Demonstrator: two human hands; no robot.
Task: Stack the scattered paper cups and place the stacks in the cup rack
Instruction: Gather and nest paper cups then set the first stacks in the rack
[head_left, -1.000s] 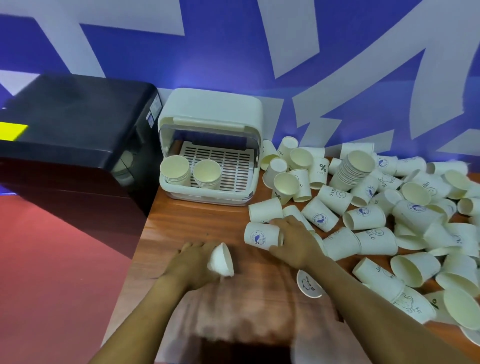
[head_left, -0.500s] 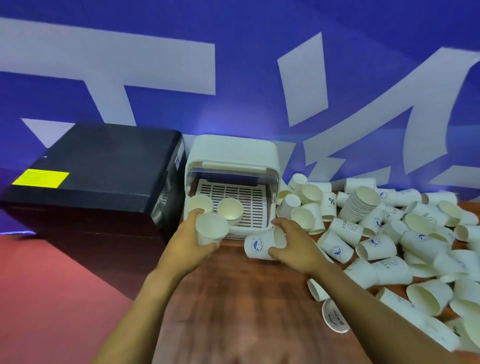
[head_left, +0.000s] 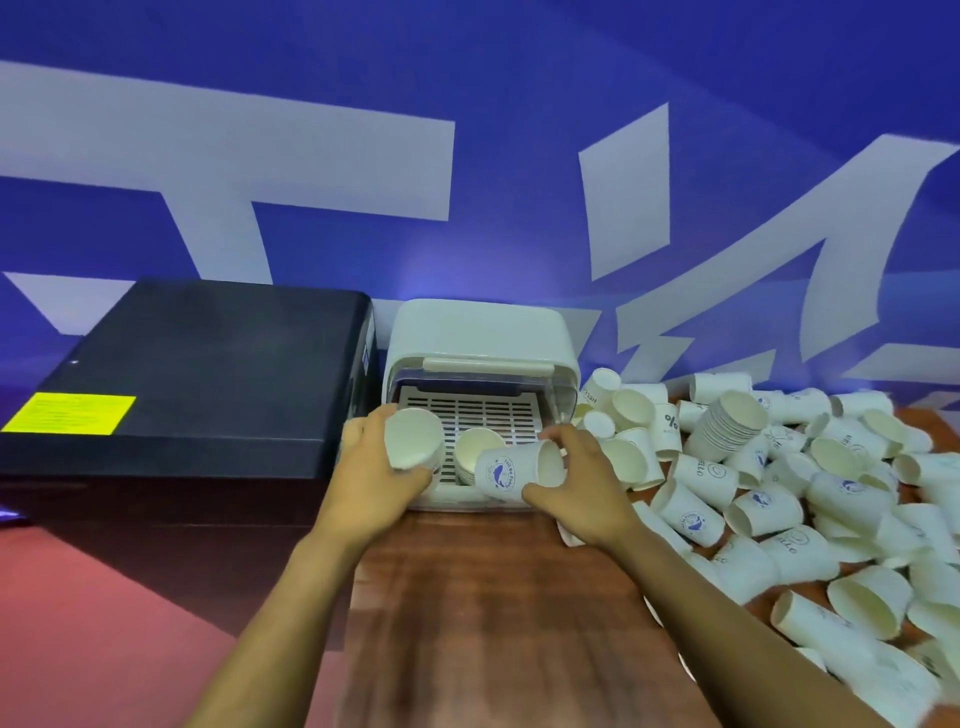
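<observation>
Both hands had moved up from the surface (head_left: 493, 597) to the cup rack (head_left: 480, 332); left hand (head_left: 371, 467) fingers gripped one cup (head_left: 413, 439), right hand (head_left: 576, 483) clasped another cup (head_left: 511, 467), ready for stacking.

Hands (head_left: 363, 473) w/ cups (head_left: 414, 439) at rack (head_left: 480, 332)

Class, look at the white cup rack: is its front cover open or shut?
Open. The cup rack has its cover lifted, baring the slatted tray and a cup stack inside.
</observation>
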